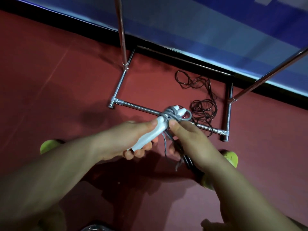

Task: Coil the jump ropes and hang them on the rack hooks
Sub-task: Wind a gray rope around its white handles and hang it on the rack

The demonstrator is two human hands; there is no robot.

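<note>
My left hand [126, 139] grips the white handles [150, 134] of a grey jump rope. The grey cord [175, 114] is wound in loops around the tops of the handles. My right hand [191, 140] pinches the cord just below the wrap, and dark cord ends hang down under its fingers. A second, dark jump rope [202, 107] lies in a loose tangle on the red floor beyond my hands, draped over the rack's base bar. The chrome rack [141, 108] stands in front of me; its hooks are out of view.
The rack's two upright poles [121, 30] rise at the centre and right. A blue wall panel [200, 22] with a black base strip runs behind it. My yellow-green shoes [48, 145] stand on the red floor on either side below my arms.
</note>
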